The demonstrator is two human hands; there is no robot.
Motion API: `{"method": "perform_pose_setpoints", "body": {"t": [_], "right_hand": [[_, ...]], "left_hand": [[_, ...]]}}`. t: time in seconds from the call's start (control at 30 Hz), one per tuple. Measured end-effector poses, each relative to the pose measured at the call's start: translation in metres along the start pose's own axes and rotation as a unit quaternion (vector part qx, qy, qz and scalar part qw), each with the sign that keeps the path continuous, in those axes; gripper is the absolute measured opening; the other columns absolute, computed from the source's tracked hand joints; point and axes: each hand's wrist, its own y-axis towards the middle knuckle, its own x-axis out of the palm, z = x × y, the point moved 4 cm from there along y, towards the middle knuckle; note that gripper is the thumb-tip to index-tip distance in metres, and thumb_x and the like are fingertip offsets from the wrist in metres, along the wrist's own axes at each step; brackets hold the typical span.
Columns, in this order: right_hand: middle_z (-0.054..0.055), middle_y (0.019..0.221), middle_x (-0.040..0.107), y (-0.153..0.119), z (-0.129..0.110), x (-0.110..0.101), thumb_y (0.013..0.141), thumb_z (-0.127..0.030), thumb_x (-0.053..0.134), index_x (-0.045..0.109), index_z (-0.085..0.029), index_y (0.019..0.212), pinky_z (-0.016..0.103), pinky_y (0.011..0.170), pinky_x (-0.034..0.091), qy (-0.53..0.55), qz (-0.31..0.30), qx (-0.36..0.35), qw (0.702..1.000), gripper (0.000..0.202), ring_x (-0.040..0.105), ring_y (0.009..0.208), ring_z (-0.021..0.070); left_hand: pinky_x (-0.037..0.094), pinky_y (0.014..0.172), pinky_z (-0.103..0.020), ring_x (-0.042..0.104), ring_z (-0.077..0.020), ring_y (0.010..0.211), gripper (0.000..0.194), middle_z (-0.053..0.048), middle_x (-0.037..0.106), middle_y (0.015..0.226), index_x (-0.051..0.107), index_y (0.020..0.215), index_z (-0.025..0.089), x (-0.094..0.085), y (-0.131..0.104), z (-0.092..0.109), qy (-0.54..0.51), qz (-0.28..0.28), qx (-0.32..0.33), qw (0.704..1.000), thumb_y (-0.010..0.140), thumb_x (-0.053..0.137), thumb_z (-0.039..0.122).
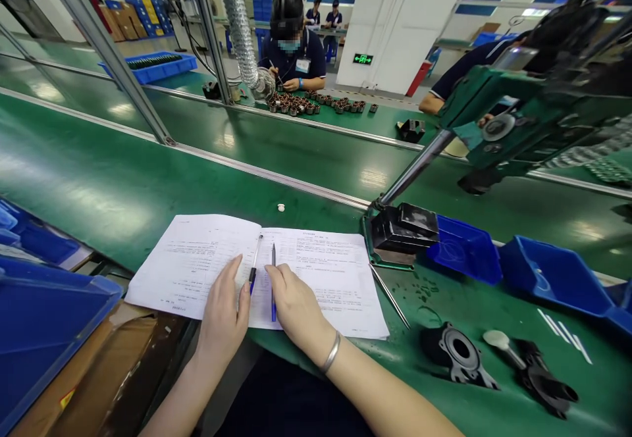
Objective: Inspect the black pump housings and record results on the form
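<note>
An open booklet of printed pages (pixel 330 272) lies on the green bench in front of me. My left hand (pixel 223 308) rests on its left page, fingers stretched out and holding nothing. Beside that thumb, along the booklet's fold, lies a clear pen with a dark grip (pixel 253 272). My right hand (pixel 299 302) is on the right page with its fingers curled. Its thumb crosses a second pen, grey and blue (pixel 273 302), which points away from me; the other fingertips are hidden under the hand.
A green press stand (pixel 395 236) rises right of the booklet, near a metal rod (pixel 391 295). Blue bins (pixel 557 276) and black housings (pixel 457 351) lie to the right; another blue bin (pixel 44 332) is at left. Across the bench, a co-worker (pixel 296 55) handles small copper-coloured parts (pixel 296 103).
</note>
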Motion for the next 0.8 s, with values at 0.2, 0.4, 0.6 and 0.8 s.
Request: {"method": "perform_pose_setpoints", "body": {"t": [0.2,0.4,0.6,0.8], "right_hand": [[0.013,0.107,0.059,0.018,0.011,0.013,0.091,-0.003,0.039,0.042,-0.012,0.136,0.039,0.068,0.058,0.041,-0.023,0.021,0.999,0.046,0.063,0.081,0.0235],[0.011,0.111,0.061,-0.004,0.027,0.004,0.091,-0.006,0.042,0.042,-0.014,0.135,0.036,0.087,0.056,0.102,0.009,0.056,0.993,0.044,0.063,0.096,0.0202],[0.012,0.107,0.062,-0.076,0.032,-0.025,0.095,-0.009,0.04,0.047,-0.016,0.131,0.041,0.087,0.055,0.124,0.066,0.083,0.987,0.037,0.062,0.097,0.023],[0.013,0.143,0.049,-0.137,0.034,-0.036,0.094,-0.021,0.054,0.053,-0.022,0.132,0.068,0.11,0.03,-0.017,0.078,0.147,0.986,0.038,0.028,0.142,0.0401]], "left_hand": [[0.04,0.11,-0.048,0.042,-0.0273,0.137,0.059,-0.017,0.045,0.146,0.019,0.152,0.016,-0.005,-0.02,0.006,-0.041,0.013,-0.014,0.999,0.097,0.039,0.021],[0.031,0.115,-0.053,0.044,-0.0321,0.135,0.075,-0.016,0.044,0.149,0.017,0.154,0.018,0.014,-0.03,0.012,0.079,-0.02,0.106,0.991,0.091,0.056,0.03],[0.037,0.111,-0.049,0.052,-0.0319,0.129,0.094,-0.022,0.047,0.145,0.007,0.155,0.011,0.017,-0.024,-0.001,0.068,0.012,0.091,0.993,0.087,0.064,0.044],[0.03,0.114,-0.05,0.051,-0.0297,0.13,0.057,-0.013,0.053,0.143,0.04,0.146,0.025,0.014,-0.02,-0.004,0.098,-0.024,0.138,0.985,0.093,0.055,0.04]]}}
